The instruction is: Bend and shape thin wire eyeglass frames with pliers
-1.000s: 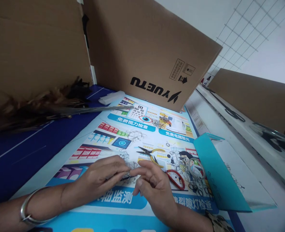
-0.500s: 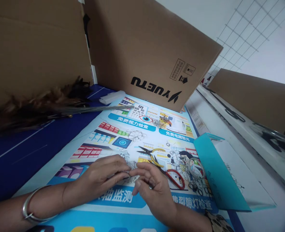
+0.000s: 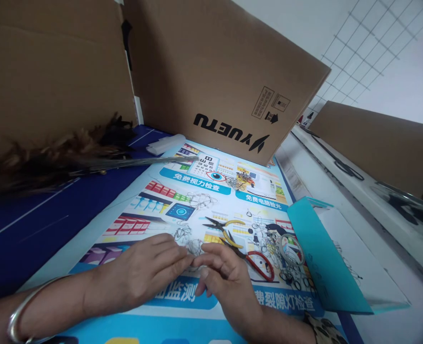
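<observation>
My left hand (image 3: 145, 272), a silver bangle on its wrist, has its fingers pressed together, their tips meeting the right hand's fingers. My right hand (image 3: 229, 282) is curled, thumb near the bent index finger. Anything pinched between the fingertips is too small or hidden to make out. Thin wire loops (image 3: 194, 246) lie just beyond the fingertips. Yellow-handled pliers (image 3: 229, 230) rest past the right hand, and a red-handled tool (image 3: 263, 266) lies beside it.
More wire loops and small rings (image 3: 269, 251) spread to the right around a round ring-shaped roll (image 3: 290, 249). An open teal box (image 3: 326, 272) stands at the table's right edge. Brown feathers (image 3: 54, 162) on long stems lie at left. A large cardboard box (image 3: 211, 62) stands behind.
My left hand has turned, showing more of its back, and its wrist and bangle have shifted left and down. The right hand stays almost in place.
</observation>
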### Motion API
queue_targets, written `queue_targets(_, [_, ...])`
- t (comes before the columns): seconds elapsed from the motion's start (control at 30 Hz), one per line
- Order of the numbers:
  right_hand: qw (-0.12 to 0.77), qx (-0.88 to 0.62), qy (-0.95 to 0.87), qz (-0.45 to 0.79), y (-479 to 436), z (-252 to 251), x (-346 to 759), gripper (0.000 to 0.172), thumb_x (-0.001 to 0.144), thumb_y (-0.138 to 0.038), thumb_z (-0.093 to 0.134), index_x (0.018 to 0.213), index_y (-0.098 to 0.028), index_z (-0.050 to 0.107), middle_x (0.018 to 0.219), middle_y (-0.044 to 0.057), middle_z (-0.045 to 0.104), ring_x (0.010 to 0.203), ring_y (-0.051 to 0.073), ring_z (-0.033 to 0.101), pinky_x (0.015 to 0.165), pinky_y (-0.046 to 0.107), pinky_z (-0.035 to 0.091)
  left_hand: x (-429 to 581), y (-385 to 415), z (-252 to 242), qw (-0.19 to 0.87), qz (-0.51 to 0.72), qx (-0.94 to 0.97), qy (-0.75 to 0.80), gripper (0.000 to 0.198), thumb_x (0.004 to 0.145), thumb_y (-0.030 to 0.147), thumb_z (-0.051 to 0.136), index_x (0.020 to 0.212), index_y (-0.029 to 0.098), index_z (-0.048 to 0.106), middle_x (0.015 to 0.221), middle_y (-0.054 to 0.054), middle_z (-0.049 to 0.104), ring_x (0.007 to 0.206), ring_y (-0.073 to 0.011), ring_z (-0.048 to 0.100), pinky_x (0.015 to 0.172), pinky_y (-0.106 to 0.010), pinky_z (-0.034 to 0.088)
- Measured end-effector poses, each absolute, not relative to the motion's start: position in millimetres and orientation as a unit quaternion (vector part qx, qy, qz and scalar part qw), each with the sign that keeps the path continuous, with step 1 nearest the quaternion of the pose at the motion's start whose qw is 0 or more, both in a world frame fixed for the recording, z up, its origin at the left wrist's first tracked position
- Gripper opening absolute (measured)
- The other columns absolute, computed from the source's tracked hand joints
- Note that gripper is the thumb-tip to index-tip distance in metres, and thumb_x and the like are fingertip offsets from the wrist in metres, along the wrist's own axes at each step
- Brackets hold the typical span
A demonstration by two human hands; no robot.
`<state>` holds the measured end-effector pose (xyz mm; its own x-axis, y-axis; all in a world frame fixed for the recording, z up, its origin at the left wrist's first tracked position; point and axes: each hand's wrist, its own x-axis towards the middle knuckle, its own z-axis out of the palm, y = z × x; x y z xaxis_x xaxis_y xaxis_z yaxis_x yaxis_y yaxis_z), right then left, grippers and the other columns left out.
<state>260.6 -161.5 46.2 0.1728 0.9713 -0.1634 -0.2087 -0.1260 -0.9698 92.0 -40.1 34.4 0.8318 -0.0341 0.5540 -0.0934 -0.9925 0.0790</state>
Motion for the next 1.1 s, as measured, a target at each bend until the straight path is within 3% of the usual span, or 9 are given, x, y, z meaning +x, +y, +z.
queue_targets(0.23, [0.545, -0.530, -0.316, 0.567, -164.4, 46.6, 256.5, 0.036, 0.068, -0.029, 0.072, 0.099, -0.018, 0.056, 0.081, 0.000, 0.066, 0.046, 0.007, 0.056, 0.044, 0.018, 0.036, 88.6, -45.0, 38.1, -0.003, 0.235, 0.970, -0.062, 0.031, 0.090, 0.002, 0.034, 0.099, 0.012, 0.062, 0.081, -0.009, 0.066, 0.072, -0.0219, 0.057, 0.077, -0.041, 0.045])
queue_targets(0.5, [0.543, -0.511, -0.334, 0.576, -164.0, 38.3, 258.7, 0.035, 0.071, -0.029, 0.071, 0.101, -0.018, 0.055, 0.079, 0.000, 0.067, 0.047, 0.006, 0.056, 0.045, 0.018, 0.037, 92.9, -46.7, 34.2, 0.027, 0.209, 0.975, -0.073, 0.022, 0.086, 0.003, 0.043, 0.084, 0.016, 0.060, 0.073, -0.004, 0.061, 0.064, -0.0187, 0.052, 0.066, -0.036, 0.044])
queue_targets(0.67, [0.553, -0.511, -0.337, 0.566, -160.9, 39.5, 260.8, 0.034, 0.071, -0.028, 0.070, 0.101, -0.019, 0.056, 0.080, -0.001, 0.064, 0.048, 0.006, 0.056, 0.045, 0.017, 0.037, 96.5, -46.9, 21.6, 0.095, 0.281, 0.955, 0.023, 0.021, 0.086, 0.006, 0.045, 0.074, 0.018, 0.058, 0.067, -0.003, 0.058, 0.064, -0.0172, 0.052, 0.062, -0.031, 0.043])
queue_targets(0.8, [0.560, -0.513, -0.340, 0.555, -159.3, 40.7, 262.4, 0.032, 0.071, -0.025, 0.069, 0.099, -0.019, 0.056, 0.080, -0.001, 0.064, 0.049, 0.006, 0.055, 0.046, 0.017, 0.038, 98.7, -45.1, 19.8, 0.150, 0.302, 0.936, 0.102, 0.019, 0.087, 0.011, 0.044, 0.078, 0.017, 0.060, 0.073, -0.005, 0.060, 0.069, -0.0173, 0.055, 0.065, -0.029, 0.045])
queue_targets(0.97, [0.567, -0.516, -0.355, 0.535, -158.9, 37.7, 263.3, 0.035, 0.069, -0.020, 0.070, 0.101, -0.020, 0.057, 0.081, -0.001, 0.062, 0.058, 0.008, 0.054, 0.055, 0.021, 0.044, 97.8, -42.0, 24.2, 0.221, 0.286, 0.926, 0.107, 0.017, 0.088, 0.013, 0.042, 0.081, 0.016, 0.056, 0.072, -0.005, 0.057, 0.066, -0.0170, 0.051, 0.060, -0.028, 0.043])
queue_targets(1.1, [0.561, -0.514, -0.383, 0.524, -159.0, 37.8, 263.4, 0.038, 0.068, -0.020, 0.072, 0.103, -0.020, 0.057, 0.073, -0.004, 0.056, 0.061, 0.009, 0.051, 0.057, 0.021, 0.041, 97.3, -43.4, 26.5, 0.224, 0.289, 0.926, 0.096, 0.020, 0.088, 0.013, 0.040, 0.075, 0.017, 0.054, 0.067, -0.004, 0.054, 0.062, -0.0170, 0.049, 0.057, -0.029, 0.040])
